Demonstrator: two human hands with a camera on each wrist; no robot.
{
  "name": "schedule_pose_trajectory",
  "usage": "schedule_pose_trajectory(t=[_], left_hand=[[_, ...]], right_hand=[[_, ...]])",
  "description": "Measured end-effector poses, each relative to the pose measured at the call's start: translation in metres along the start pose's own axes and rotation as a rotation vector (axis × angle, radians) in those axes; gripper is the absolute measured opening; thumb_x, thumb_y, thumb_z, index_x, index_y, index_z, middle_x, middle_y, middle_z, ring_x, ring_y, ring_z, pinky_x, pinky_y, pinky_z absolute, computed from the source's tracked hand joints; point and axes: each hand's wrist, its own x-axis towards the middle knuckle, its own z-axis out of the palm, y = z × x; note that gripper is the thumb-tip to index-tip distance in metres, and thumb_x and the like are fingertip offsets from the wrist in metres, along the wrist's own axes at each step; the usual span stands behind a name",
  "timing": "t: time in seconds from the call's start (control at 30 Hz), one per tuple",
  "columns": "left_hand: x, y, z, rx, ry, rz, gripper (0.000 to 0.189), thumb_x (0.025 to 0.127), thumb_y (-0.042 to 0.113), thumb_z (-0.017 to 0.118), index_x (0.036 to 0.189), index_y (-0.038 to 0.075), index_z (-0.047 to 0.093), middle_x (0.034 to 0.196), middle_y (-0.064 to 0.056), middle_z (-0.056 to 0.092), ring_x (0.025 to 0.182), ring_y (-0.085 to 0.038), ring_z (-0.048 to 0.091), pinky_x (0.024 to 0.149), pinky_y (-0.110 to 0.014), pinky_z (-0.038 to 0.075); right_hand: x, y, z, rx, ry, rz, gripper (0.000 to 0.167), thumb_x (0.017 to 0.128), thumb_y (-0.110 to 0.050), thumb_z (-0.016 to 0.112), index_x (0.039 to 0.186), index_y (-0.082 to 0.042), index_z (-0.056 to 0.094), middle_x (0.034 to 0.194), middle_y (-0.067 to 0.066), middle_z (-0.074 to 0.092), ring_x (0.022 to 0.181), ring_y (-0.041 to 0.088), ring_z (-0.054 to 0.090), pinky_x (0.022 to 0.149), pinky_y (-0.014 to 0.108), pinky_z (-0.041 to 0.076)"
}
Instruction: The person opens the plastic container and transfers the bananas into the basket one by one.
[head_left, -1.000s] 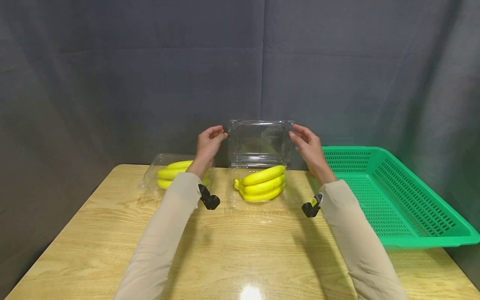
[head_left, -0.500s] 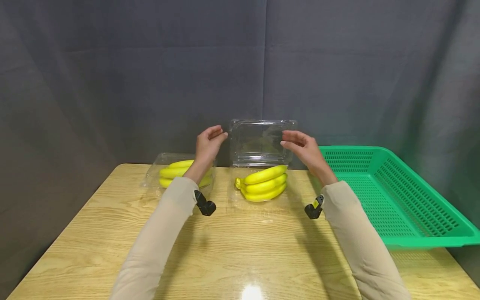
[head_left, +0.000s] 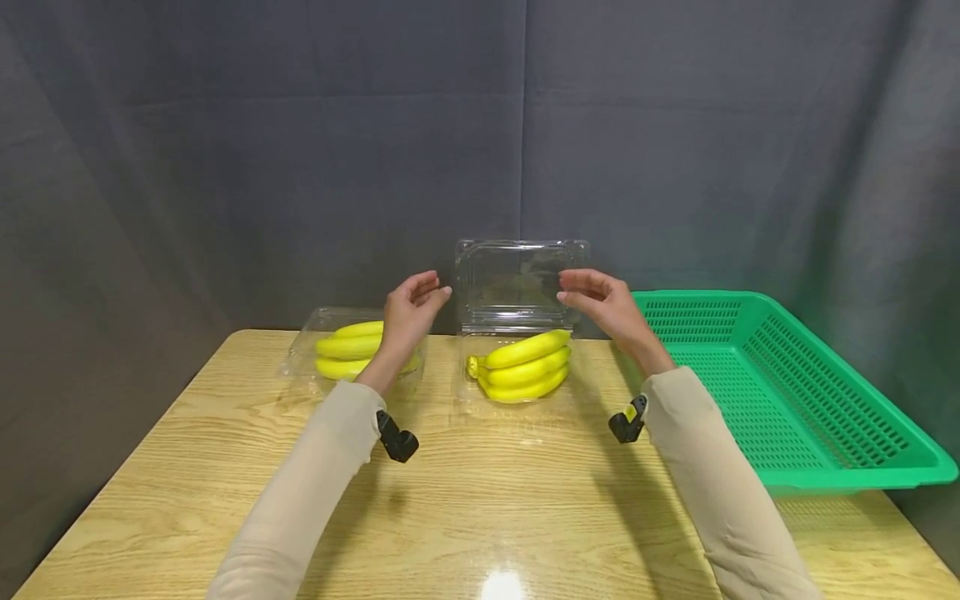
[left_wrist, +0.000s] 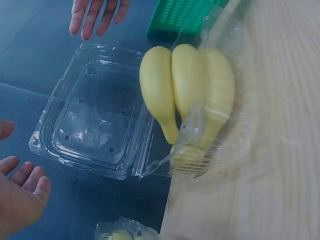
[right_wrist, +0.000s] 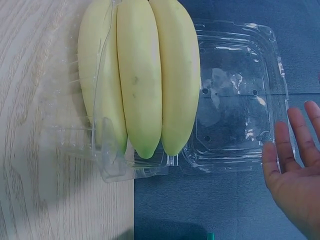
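Note:
A bunch of yellow bananas (head_left: pixel 525 368) lies in the base of a clear plastic clamshell box, its stem end toward the left. The box's lid (head_left: pixel 498 279) stands raised at the back, hinged to the base. To the left of the lid is my left hand (head_left: pixel 412 312), fingers relaxed and holding nothing. My right hand (head_left: pixel 603 304) hangs in front of the lid's right side, likewise holding nothing, its fingers bent gently with a gap to the thumb. Both wrist views show loose, spread fingers apart from the lid.
A second clear box (head_left: pixel 307 342) with bananas (head_left: pixel 348 346) sits at the left back of the wooden table (head_left: pixel 480 500), partly behind my left forearm. On the right stands a green perforated basket (head_left: pixel 780 479). A dark grey curtain (head_left: pixel 337 167) hangs behind the table.
My right hand has left the lid's right edge, moving inward and slightly down. My left hand has dropped a little and shifted left. The lid stays upright by itself.

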Motion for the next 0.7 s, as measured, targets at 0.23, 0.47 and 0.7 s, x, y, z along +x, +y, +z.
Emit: schedule_pose_trajectory(t=[0.23, 0.47, 0.7], left_hand=[[-0.012, -0.004, 0.001, 0.056, -0.073, 0.004, 0.056, 0.094, 0.025, 0.066, 0.142, 0.004, 0.046, 0.141, -0.014, 0.049, 0.127, -0.026, 0.048, 0.101, -0.035, 0.042], [-0.019, -0.007, 0.002, 0.103, -0.132, -0.040, 0.069, 0.092, 0.034, 0.068, 0.148, 0.008, 0.038, 0.148, -0.010, 0.041, 0.133, -0.023, 0.041, 0.105, -0.037, 0.038], [-0.023, -0.013, 0.001, 0.105, -0.160, -0.061, 0.073, 0.091, 0.036, 0.069, 0.149, 0.007, 0.035, 0.150, -0.009, 0.038, 0.135, -0.024, 0.038, 0.109, -0.037, 0.033]], right_hand=[[-0.004, 0.001, -0.001, 0.000, -0.039, -0.007, 0.046, 0.093, -0.025, 0.068, 0.132, -0.005, 0.057, 0.130, 0.011, 0.056, 0.112, 0.022, 0.054, 0.100, 0.044, 0.041], [-0.005, 0.002, 0.000, 0.009, -0.060, 0.028, 0.047, 0.092, -0.020, 0.069, 0.135, -0.004, 0.054, 0.133, 0.014, 0.054, 0.113, 0.023, 0.055, 0.101, 0.048, 0.039], [-0.007, 0.006, 0.001, -0.022, -0.065, 0.034, 0.048, 0.092, -0.020, 0.069, 0.135, -0.004, 0.054, 0.133, 0.014, 0.054, 0.115, 0.027, 0.053, 0.098, 0.047, 0.041]])
